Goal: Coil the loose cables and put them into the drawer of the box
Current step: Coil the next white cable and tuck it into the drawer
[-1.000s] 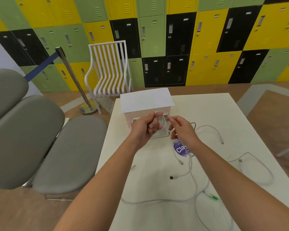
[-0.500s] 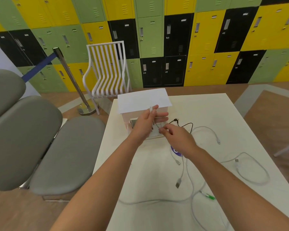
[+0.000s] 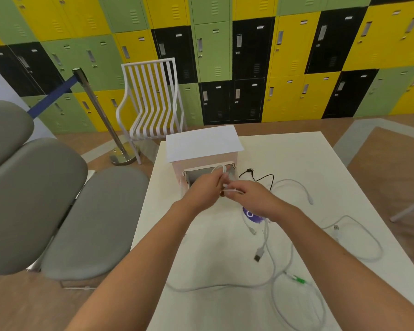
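A small white box stands at the table's far left, its drawer pulled open toward me. My left hand holds a coiled white cable just above the drawer. My right hand pinches a white strand of the same cable beside it; its tail hangs down to a USB plug. Loose on the table lie a thin black cable, a white cable at right, another white loop at the far right, and a long white cable with a green plug.
The white table has a round purple sticker under my right wrist. Grey padded seats stand close at the left. A white slatted chair and a stanchion post stand behind, before a wall of lockers.
Both hands have moved down and forward, bringing the coiled cable over the open drawer. The cable's hanging tail has shifted across the table with them.
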